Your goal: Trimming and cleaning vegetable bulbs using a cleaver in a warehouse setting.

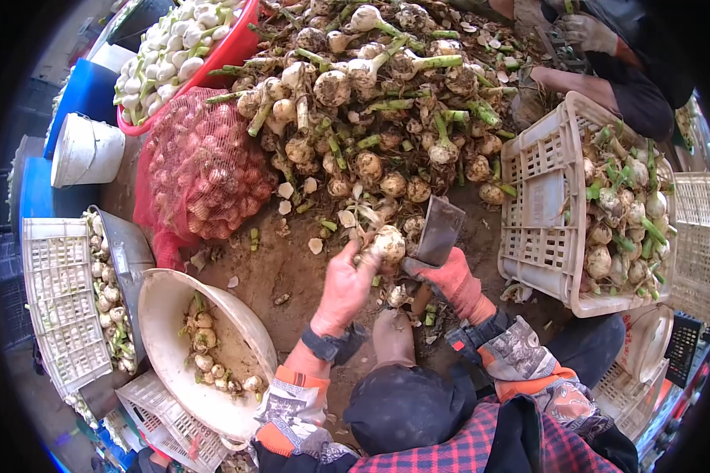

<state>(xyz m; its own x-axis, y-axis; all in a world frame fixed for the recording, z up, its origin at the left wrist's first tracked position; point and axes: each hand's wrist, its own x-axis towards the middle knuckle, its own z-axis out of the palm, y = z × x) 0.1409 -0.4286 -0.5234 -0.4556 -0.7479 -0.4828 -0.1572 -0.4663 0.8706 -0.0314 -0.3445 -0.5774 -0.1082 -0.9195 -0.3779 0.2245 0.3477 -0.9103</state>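
Observation:
My bare left hand (344,285) grips a soil-stained bulb (389,243), which looks like fresh garlic, with dry husk trailing from its upper side. Just to the right, my right hand (449,281), in a reddish-orange work glove, is closed around a broad-bladed knife (442,230). Its flat blade points away from me, and part of its wooden handle (421,298) shows below the glove. The bulb and the blade are close but apart. Beneath my hands another bulb (398,295) lies by my boot (393,338). Ahead rises a heap of dirty stemmed bulbs (367,118).
A red mesh sack (204,168) of bulbs stands left of the heap. Nearer is a white basin (242,322) holding several bulbs. At right, a plastic crate (535,207) contains stemmed bulbs. A red tub (236,44) and white bucket (89,151) stand far left. Another person's gloved hand (589,32) is upper right.

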